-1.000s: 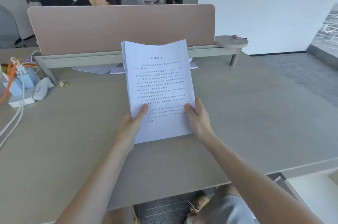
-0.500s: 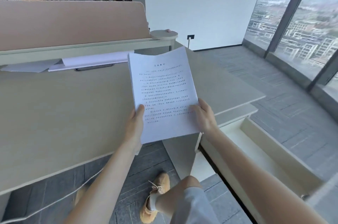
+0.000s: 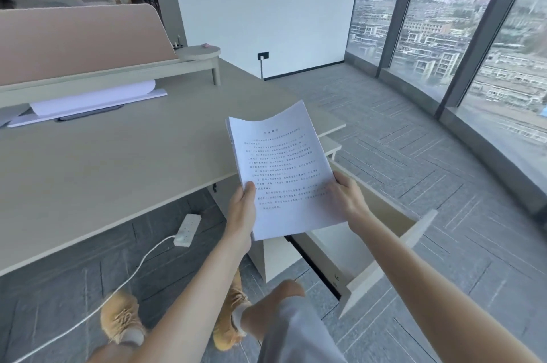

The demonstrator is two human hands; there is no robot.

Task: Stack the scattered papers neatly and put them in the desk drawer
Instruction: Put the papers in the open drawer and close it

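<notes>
We've got the papers (image 3: 281,167) gripped at the near corners, left hand (image 3: 241,214) and right hand (image 3: 347,199), right above the open drawer (image 3: 381,247), past the desk (image 3: 118,161) edge.

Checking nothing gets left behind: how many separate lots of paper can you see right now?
2. One stack of papers is held by the left hand and right hand above the open drawer. Other loose sheets lie on the desk under the shelf; more may be hidden there.

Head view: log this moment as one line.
left hand: holds paper stack | right hand: holds stack | stack: over open drawer | not yet inside
</notes>
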